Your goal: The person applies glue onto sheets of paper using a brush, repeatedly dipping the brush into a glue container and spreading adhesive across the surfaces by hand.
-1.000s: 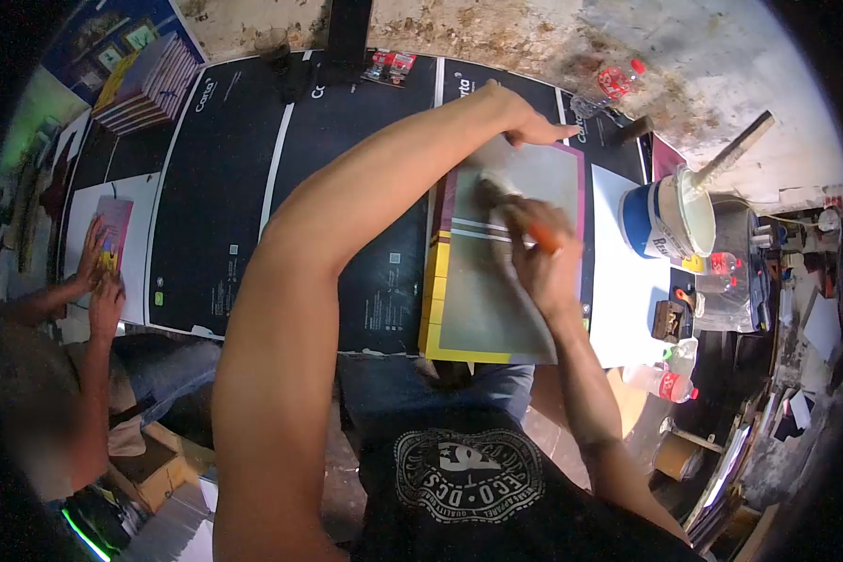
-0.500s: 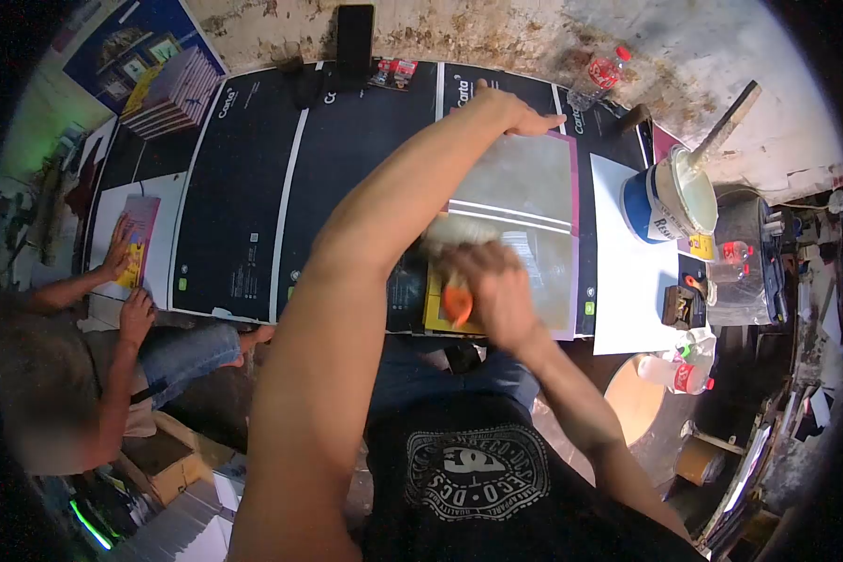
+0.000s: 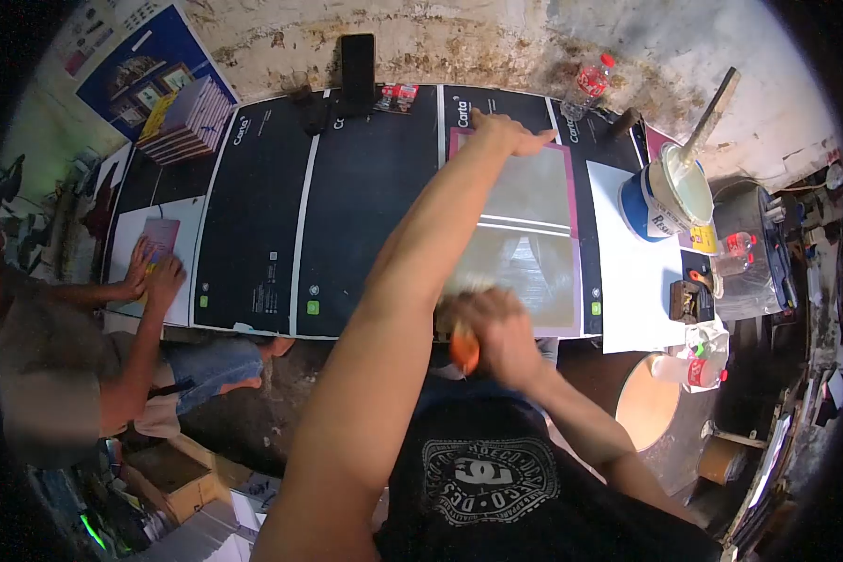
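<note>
A pink-edged sheet with grey panels [image 3: 534, 201] lies in front of me, a wet-looking sheen on its near panel. White strips cross its middle. My left hand [image 3: 510, 134] rests on the sheet's far edge, fingers stretched out. At the near edge, my right hand [image 3: 496, 328] is closed round a brush with an orange handle [image 3: 465, 348]; its pale bristles are blurred and partly hidden. My left forearm covers the sheet's left side.
A tub of pale paste [image 3: 651, 201] with a stick in it stands right, on white paper [image 3: 618, 309]. A phone [image 3: 358, 73], stacked books [image 3: 192, 117] and a bottle [image 3: 590, 82] line the back. At left, another person's hands [image 3: 155, 272] touch a small pinkish book.
My right hand and the brush have come down to the sheet's near edge. My left hand stays at the far edge. The other person's hands have moved closer together. The view has shifted slightly.
</note>
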`<move>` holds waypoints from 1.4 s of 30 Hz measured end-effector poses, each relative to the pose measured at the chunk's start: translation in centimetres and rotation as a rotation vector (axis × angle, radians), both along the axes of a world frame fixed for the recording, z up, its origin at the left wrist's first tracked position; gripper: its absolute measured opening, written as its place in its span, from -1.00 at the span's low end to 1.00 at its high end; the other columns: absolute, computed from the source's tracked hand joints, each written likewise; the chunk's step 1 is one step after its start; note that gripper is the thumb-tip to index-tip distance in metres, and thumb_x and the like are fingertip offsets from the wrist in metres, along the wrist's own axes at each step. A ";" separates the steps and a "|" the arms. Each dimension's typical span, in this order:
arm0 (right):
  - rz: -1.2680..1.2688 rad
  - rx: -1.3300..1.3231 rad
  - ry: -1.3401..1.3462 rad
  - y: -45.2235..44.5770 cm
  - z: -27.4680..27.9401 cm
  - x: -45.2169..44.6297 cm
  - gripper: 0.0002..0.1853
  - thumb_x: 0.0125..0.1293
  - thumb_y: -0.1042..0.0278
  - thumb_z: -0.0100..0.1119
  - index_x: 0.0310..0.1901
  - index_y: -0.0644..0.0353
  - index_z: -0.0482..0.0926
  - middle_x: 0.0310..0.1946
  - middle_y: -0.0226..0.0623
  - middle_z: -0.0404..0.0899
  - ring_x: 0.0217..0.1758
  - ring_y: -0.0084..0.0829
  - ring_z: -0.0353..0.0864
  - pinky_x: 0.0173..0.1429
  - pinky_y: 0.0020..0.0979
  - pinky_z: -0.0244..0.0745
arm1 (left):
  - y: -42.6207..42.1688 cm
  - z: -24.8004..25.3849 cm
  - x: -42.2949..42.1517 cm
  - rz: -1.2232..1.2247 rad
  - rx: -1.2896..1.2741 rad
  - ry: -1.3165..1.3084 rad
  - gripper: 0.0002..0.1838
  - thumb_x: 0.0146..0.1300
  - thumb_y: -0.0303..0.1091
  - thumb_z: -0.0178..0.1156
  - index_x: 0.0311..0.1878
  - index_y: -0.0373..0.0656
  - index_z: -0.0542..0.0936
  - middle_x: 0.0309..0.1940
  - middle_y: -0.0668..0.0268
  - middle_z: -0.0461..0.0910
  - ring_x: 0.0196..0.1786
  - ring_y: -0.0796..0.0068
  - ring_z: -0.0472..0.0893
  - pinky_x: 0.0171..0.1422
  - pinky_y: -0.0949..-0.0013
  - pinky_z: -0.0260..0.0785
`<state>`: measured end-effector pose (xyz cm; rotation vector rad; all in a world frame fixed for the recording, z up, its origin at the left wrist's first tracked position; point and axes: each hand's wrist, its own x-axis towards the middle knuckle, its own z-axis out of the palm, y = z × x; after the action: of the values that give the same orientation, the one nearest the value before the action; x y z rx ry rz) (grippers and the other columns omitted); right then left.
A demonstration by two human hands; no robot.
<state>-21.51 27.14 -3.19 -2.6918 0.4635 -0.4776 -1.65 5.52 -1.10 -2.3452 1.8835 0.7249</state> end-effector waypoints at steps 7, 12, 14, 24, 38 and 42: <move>-0.103 -0.153 -0.080 -6.3 2.3 -2.1 -0.57 0.03 0.41 0.17 0.02 0.17 0.60 -0.09 -0.22 0.60 -0.04 -0.17 0.53 0.04 -0.20 0.38 | -0.9 0.0 0.8 -0.026 0.093 0.090 -0.04 0.25 0.53 -0.61 0.48 0.07 0.23 0.54 0.21 0.01 0.59 0.14 -0.05 0.57 -0.26 -0.42; -0.038 -0.089 0.075 -4.2 0.0 -4.2 -0.64 0.11 0.43 0.13 -0.01 0.12 0.62 -0.05 -0.24 0.59 -0.03 -0.22 0.54 0.03 -0.22 0.37 | -0.9 -0.2 1.0 0.008 0.006 0.028 0.00 0.20 0.58 -0.63 0.46 0.10 0.27 0.52 0.27 0.08 0.57 0.18 0.03 0.57 -0.25 -0.39; 0.141 -0.011 0.178 -0.7 3.3 -5.4 -0.63 0.14 0.40 0.11 0.03 0.09 0.61 -0.06 -0.26 0.57 -0.04 -0.24 0.54 0.03 -0.24 0.36 | -0.9 -0.1 0.7 -0.003 0.058 0.043 -0.06 0.25 0.52 -0.61 0.49 0.12 0.20 0.53 0.25 0.05 0.57 0.14 -0.01 0.56 -0.26 -0.42; -0.199 -0.083 0.041 -4.9 -0.7 -1.6 -0.53 -0.04 0.47 0.22 0.02 0.08 0.57 -0.15 -0.12 0.55 -0.01 -0.14 0.52 0.08 -0.19 0.43 | -0.5 0.0 -0.2 0.012 0.052 0.005 -0.07 0.25 0.52 -0.60 0.49 0.16 0.20 0.53 0.26 0.05 0.58 0.13 -0.03 0.56 -0.29 -0.44; -0.037 -0.175 -0.044 -5.2 -1.7 1.4 -0.64 0.08 0.35 0.14 -0.03 0.06 0.59 -0.18 -0.31 0.53 -0.04 -0.31 0.51 0.01 -0.28 0.41 | -1.7 -2.6 0.9 0.039 -0.044 0.045 0.13 0.12 0.66 -0.56 0.25 -0.13 0.53 0.47 -0.01 0.15 0.55 0.03 0.03 0.59 -0.04 -0.22; 0.221 -0.125 -0.031 2.0 -0.6 -1.5 -0.66 0.11 0.25 0.12 -0.04 0.04 0.61 -0.14 -0.36 0.55 -0.03 -0.40 0.53 0.06 -0.32 0.36 | -1.8 -1.9 1.2 0.065 0.054 0.096 0.10 0.16 0.63 -0.55 0.25 -0.14 0.53 0.49 0.03 0.11 0.55 0.08 0.04 0.58 -0.05 -0.19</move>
<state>-22.98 29.11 -3.80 -2.8068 0.1280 -0.4980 -0.45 3.67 -3.04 -2.3887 1.8058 0.8985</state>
